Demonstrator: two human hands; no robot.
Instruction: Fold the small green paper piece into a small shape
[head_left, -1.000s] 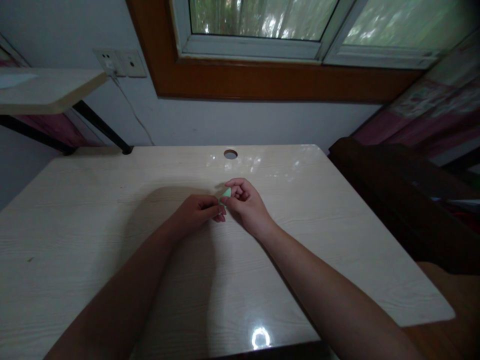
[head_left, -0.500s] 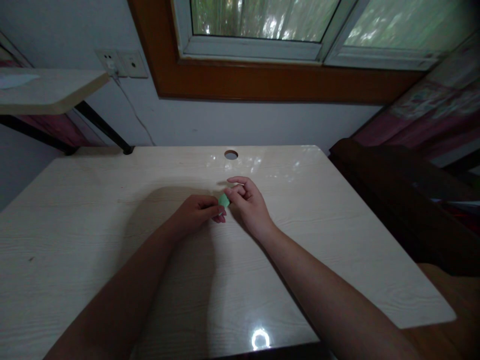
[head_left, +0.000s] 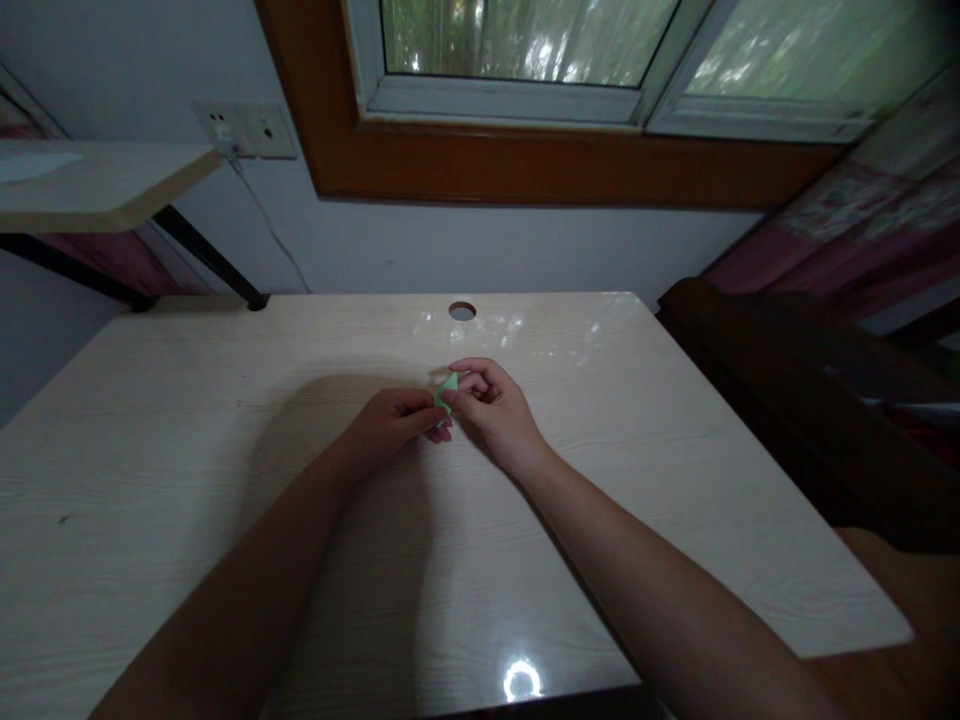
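A small piece of green folded paper (head_left: 451, 383) is held between my two hands above the middle of the table. My left hand (head_left: 401, 413) pinches its lower left side between thumb and fingers. From the right, my right hand (head_left: 493, 397) has thumb and fingers closed on the paper, with its index finger curved over the top. One pointed corner sticks up between the hands. Fingers cover much of the rest, so its full shape is hidden.
The pale wood-grain table (head_left: 187, 440) has a round cable hole (head_left: 462, 311) near its back edge. A raised shelf (head_left: 105, 190) on black legs stands at the back left, near a wall socket (head_left: 246, 130) with a white cable. Dark wooden furniture (head_left: 780, 400) is beyond the right edge.
My right thumb and fingers have shifted slightly left and onto the green paper. A pointed corner of it now stands up higher. My left hand has hardly moved.
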